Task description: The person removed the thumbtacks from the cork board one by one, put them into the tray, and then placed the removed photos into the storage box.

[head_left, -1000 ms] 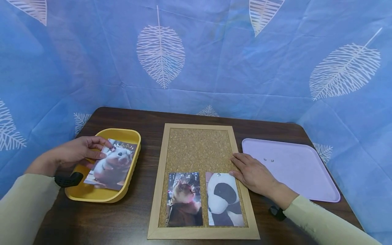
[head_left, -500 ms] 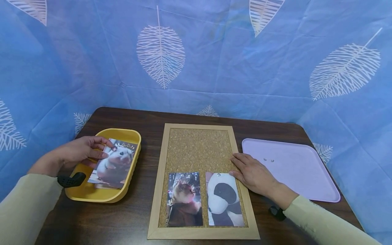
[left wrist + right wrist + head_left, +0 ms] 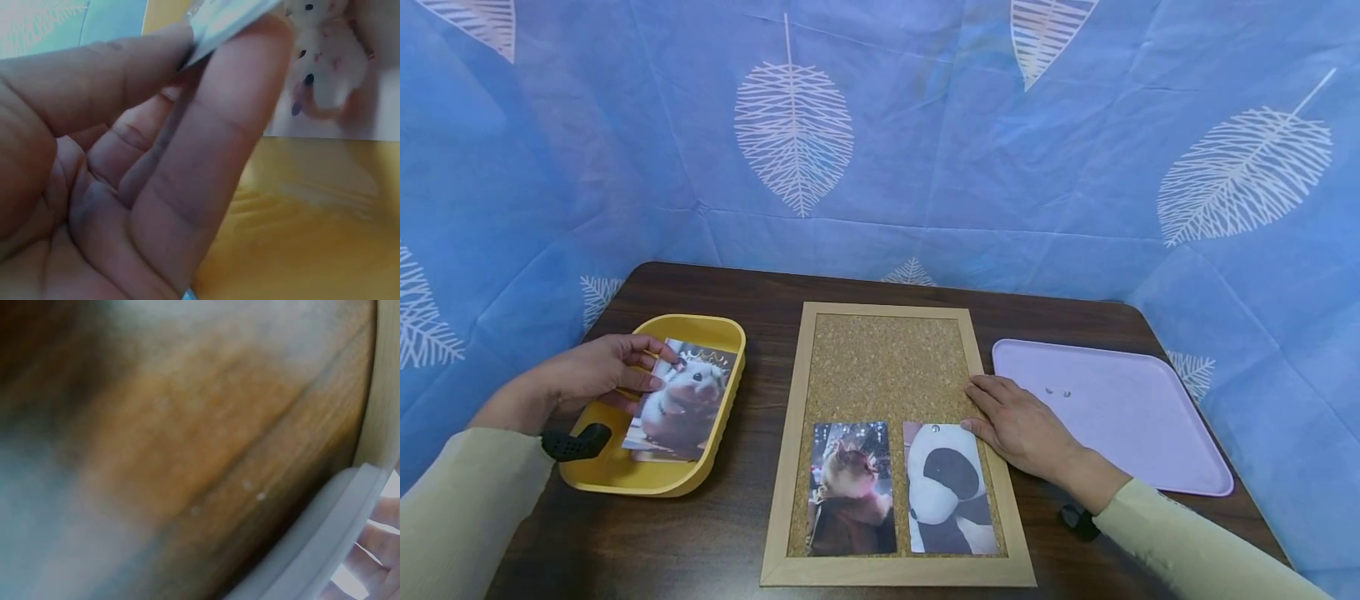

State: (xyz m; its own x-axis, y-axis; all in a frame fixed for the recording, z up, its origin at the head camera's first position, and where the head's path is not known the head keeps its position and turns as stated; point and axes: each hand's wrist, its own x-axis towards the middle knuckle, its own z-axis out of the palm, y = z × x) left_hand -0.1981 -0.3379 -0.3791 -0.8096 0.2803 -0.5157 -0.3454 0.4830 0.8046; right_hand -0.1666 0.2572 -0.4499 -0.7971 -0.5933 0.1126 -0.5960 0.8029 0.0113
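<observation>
My left hand (image 3: 598, 367) is over the yellow tray (image 3: 741, 367), pinching a photo (image 3: 681, 408) of a small furry animal in a crown by its upper left part. In the left wrist view, the thumb and a finger hold the photo's edge (image 3: 231, 22). Another photo (image 3: 331, 69), with pale little figures, lies beneath it in the tray. My right hand (image 3: 1018, 421) rests with extended fingers on the right side of the wood-framed corkboard (image 3: 887, 358). On the board's lower half are a cat photo (image 3: 852, 492) and a panda-toy photo (image 3: 953, 492), the latter with a pin (image 3: 936, 428) at its top.
A lilac tray (image 3: 1120, 417) lies right of the board, bearing small shiny pins (image 3: 1067, 393). Everything stands on a dark wooden table (image 3: 752, 292). Behind it hangs a blue leaf-patterned cloth (image 3: 910, 150).
My left hand and the held photo have shifted slightly to the right, and the photo's lower left corner has moved right in the tray. The right hand stays put.
</observation>
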